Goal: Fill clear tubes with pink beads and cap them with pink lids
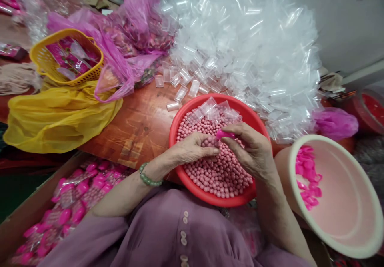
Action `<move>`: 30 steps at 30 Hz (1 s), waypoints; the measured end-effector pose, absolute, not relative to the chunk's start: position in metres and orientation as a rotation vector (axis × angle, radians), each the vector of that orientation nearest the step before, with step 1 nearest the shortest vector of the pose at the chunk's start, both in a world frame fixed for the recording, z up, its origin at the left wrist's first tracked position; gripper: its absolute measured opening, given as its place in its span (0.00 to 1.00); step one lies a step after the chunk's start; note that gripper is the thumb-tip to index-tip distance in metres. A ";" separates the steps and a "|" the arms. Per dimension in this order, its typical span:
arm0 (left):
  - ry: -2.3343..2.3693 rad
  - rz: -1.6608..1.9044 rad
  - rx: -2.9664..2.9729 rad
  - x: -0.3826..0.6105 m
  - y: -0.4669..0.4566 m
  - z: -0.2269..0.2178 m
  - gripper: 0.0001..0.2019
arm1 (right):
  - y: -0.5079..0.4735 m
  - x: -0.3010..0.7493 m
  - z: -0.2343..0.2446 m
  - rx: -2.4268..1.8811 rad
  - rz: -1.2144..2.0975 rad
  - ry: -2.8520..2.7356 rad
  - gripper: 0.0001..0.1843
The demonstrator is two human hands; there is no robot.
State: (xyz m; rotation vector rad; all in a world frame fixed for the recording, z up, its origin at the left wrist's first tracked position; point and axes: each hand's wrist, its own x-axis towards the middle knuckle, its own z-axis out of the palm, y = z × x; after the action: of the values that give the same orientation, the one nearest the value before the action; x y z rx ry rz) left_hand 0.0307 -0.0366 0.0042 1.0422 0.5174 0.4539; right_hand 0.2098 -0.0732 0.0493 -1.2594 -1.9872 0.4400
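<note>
My left hand point(199, 149) is closed around a small clear plastic container point(209, 141) that shows pink beads inside. Pinched between the thumb and finger of my right hand point(250, 147) is a bright pink cap point(224, 134), right at the container's end; whether it is seated there I cannot tell. Both hands are above a red basin point(174, 133) full of round pink beads point(222, 179). A few clear containers point(207, 107) lie on the beads at the far side of the basin.
A large heap of clear containers point(246, 39) covers the table's back. At right stands a cream bucket point(345, 171) with pink caps point(307, 171). Lower left, a cardboard box point(33, 203) holds capped bead containers point(78, 195). A yellow basket point(39, 57) and yellow bag point(57, 117) are left.
</note>
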 end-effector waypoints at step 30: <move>0.480 0.429 0.986 0.030 -0.038 0.003 0.22 | -0.080 0.178 0.021 -1.397 0.656 -1.392 0.06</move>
State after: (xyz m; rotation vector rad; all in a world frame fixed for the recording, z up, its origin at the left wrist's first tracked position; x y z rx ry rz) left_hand 0.0303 -0.0381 0.0028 0.9858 0.4801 0.4294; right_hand 0.1780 -0.0801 0.0205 -1.3974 -1.3918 0.6564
